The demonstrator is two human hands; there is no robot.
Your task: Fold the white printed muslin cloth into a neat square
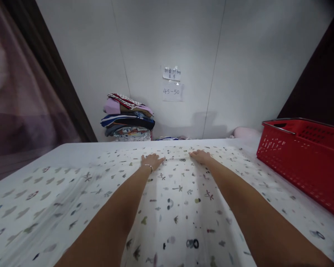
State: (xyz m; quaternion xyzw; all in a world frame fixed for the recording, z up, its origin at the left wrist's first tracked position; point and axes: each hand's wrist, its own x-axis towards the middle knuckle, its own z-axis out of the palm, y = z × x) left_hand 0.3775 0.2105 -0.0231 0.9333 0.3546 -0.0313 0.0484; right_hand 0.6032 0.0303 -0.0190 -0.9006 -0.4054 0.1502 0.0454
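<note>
Both arms reach far out across the counter [72, 150]. The left hand [151, 161] and the right hand [200, 157] lie palm down on the far edge of a white patterned cloth [178, 207], close to each other, with fingers spread flat. Neither grip is closed on anything: the fingers press on the fabric rather than pinch it. A thin bracelet [148, 166] sits at the left wrist.

The cloth is spread wide over the counter, from the near edge out to the hands and off to both sides. It looks mostly flat; a few soft ridges run along the middle between the arms, and the left part is blurred, so creases there cannot be judged. By that look, the spreading is largely done and no fold has yet been made.

At the right stands a red plastic basket [303, 163]. Against the far wall, left of centre, sits a stack of folded clothes [128, 118], with paper notes [172, 83] taped to the wall above.
</note>
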